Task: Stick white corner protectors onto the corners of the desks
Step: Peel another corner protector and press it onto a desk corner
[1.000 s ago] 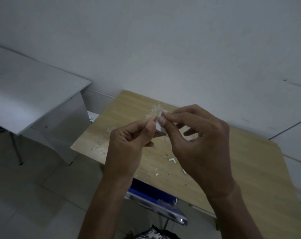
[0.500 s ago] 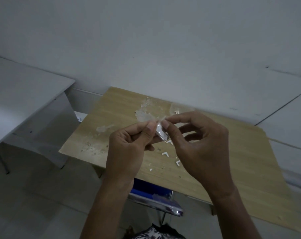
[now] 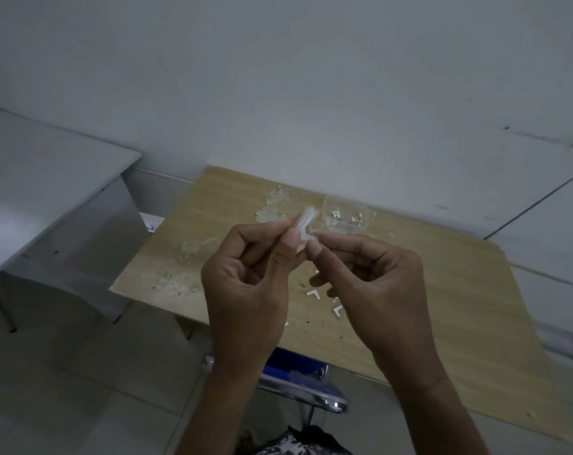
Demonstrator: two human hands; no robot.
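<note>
Above the wooden desk point(image 3: 443, 290) I hold a small white corner protector point(image 3: 305, 226) between both hands. My left hand point(image 3: 249, 290) pinches it with thumb and forefinger from the left. My right hand point(image 3: 374, 287) pinches its right end between thumb and fingertip. Loose white L-shaped protectors point(image 3: 314, 293) lie on the desk just below my hands, partly hidden by my right fingers. A clear plastic bag point(image 3: 347, 216) with more protectors lies near the desk's far edge.
A white desk point(image 3: 32, 198) stands to the left, another white desk point(image 3: 548, 231) to the right. A blue chair seat with a metal frame point(image 3: 298, 382) shows under the wooden desk. White peeled scraps point(image 3: 275, 205) litter the wood. The wall is close behind.
The view shifted slightly, so the wooden desk sits more central. The protector has turned between my fingers and now stands out above my left thumb. Both hands keep their pinch.
</note>
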